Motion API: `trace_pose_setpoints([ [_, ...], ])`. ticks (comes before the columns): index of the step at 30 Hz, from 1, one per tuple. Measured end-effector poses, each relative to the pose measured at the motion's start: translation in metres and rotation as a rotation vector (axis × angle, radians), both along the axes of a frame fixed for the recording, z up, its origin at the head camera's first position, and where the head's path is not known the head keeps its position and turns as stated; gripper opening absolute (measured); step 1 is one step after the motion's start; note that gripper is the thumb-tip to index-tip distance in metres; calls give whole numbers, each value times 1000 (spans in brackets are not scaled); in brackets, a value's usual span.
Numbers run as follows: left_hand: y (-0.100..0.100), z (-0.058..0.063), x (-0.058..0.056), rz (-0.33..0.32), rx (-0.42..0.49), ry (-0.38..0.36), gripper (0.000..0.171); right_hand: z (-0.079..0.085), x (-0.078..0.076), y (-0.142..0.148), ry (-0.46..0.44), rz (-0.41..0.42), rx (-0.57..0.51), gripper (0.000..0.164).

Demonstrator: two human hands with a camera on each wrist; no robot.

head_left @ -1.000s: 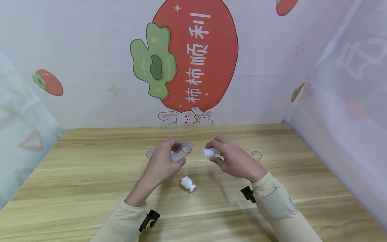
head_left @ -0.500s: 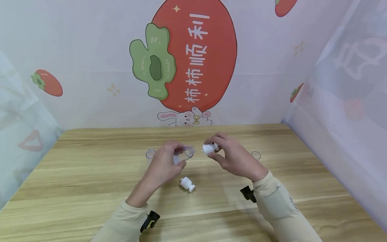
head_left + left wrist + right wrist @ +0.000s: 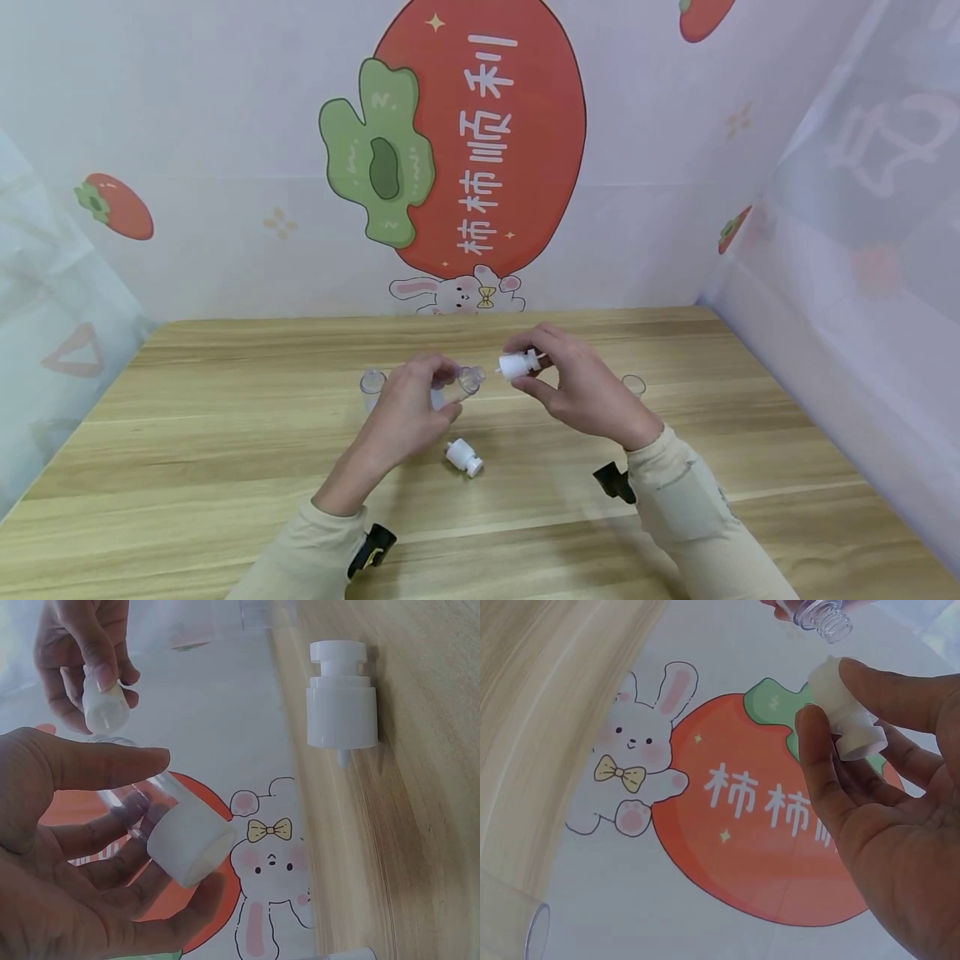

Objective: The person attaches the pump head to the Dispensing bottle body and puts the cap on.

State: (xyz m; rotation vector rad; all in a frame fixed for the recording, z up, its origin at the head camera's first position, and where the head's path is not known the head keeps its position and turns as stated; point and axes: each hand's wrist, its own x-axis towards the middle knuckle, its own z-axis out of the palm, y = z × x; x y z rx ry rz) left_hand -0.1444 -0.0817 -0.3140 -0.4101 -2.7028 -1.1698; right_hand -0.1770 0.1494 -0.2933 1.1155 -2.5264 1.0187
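Observation:
My left hand (image 3: 408, 404) holds a clear bottle (image 3: 468, 381) above the table, tilted with its mouth toward the right. The bottle's white base (image 3: 191, 844) shows between the thumb and fingers in the left wrist view, and its bare threaded neck (image 3: 834, 624) in the right wrist view. Between thumb and fingers, my right hand (image 3: 588, 392) pinches a white pump head (image 3: 515, 365). The pump's short stem points at the bottle mouth, with a small gap between them. A second white pump head (image 3: 464, 457) lies on its side on the table, nearer the body.
Another clear bottle (image 3: 372, 383) stands partly hidden behind the left hand. To the right, beyond the right wrist, is a clear cylindrical cover (image 3: 633, 385); its round rim shows. The wooden table (image 3: 225, 467) meets a printed cloth backdrop (image 3: 225, 250).
The bottle and the pump head have come closer together and into line. My right hand has risen slightly and turned the pump's stem toward the bottle mouth. The loose pump head stays put.

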Motion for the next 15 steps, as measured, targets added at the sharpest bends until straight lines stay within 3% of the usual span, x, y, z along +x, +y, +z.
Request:
trace_pose_setpoints([
  [15, 2, -2, 0, -3, -2, -12, 32, 1, 1, -1, -12, 12, -57, 36],
])
